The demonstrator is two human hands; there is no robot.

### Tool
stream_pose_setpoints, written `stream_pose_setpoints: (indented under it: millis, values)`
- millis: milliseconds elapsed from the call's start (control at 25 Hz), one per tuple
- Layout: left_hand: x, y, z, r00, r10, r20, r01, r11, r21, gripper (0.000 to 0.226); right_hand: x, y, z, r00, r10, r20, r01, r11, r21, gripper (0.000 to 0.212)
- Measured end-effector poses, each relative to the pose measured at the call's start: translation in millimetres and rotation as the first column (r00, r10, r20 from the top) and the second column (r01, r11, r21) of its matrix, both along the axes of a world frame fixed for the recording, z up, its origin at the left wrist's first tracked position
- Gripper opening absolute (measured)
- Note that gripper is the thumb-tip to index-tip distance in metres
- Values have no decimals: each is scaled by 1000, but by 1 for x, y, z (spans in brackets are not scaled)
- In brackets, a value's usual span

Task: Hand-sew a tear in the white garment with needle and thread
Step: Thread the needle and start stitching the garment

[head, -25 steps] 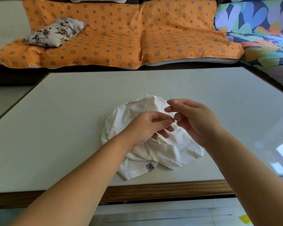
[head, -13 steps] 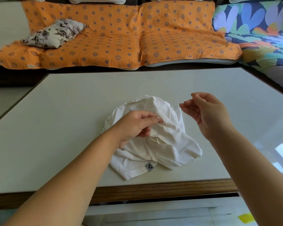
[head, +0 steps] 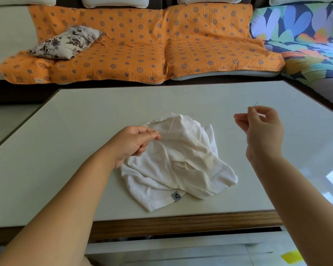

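White garment (head: 190, 166) bunched nr table (head: 85, 112) front edge; L hand (head: 133, 144) prob. pinches its fold, R hand (head: 261, 129) pinches needle (head: 256, 103) over bare tabletop.

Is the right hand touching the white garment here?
Apart. The head view shows bare table between the right hand, which pinches the needle off to the right, and the white garment.

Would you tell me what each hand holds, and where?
The right hand pinches the needle below its tip; the left hand pinches the garment at an upper fold.
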State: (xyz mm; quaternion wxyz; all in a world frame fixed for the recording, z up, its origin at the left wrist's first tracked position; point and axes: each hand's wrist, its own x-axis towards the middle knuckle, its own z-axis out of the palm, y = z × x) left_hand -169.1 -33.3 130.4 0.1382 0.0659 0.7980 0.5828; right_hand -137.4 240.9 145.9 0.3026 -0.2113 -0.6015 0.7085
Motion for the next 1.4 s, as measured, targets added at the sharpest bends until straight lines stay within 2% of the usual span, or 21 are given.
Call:
stream_pose_setpoints:
  millis: [80,160,240,320,440,520,600,680,760,920,1080,1280,1320,1400]
  values:
    - [3,-1,2,1000,-28,0,28,1000,-5,19,4,-6,1,999,43,6,-44,983,181,16]
    - [7,3,4,995,-103,8,104,995,-10,18,10,-16,2,978,202,47,-206,927,314,16]
    - [11,10,6,983,-182,16,182,983,-21,18,16,-32,2,915,375,150,-403,822,403,13]
    - [13,17,8,971,-239,16,240,971,-26,20,22,-48,1,838,473,273,-545,698,464,11]
    - [16,26,8,964,-265,9,265,964,-36,20,26,-63,-4,732,550,401,-681,608,409,12]
    - [15,29,6,967,-253,-8,252,966,-57,16,26,-67,-6,661,626,414,-747,597,291,12]
    - [12,28,4,973,-229,-19,228,972,-58,15,24,-65,-7,642,659,390,-762,605,231,12]
    - [10,24,3,976,-216,-22,214,974,-74,16,20,-59,-6,693,611,383,-714,654,251,11]
    - [9,19,4,979,-202,-20,200,976,-81,17,16,-51,-4,778,484,401,-618,703,351,11]
    - [5,5,6,993,-116,-14,115,993,-38,16,8,-27,-4,895,200,399,-422,670,611,13]
    - [2,-10,4,1000,-25,-16,25,999,-26,18,0,-4,-6,917,45,397,-334,633,699,16]
    - [2,-19,3,999,20,-25,-21,999,-28,19,1,5,-2,930,-42,366,-261,624,736,17]
    - [2,-19,3,999,20,-25,-21,999,-29,19,1,6,-2,921,-50,386,-281,603,747,16]
    - [4,-18,4,1000,0,-24,-1,999,-32,18,1,6,-4,878,-80,472,-379,486,787,16]
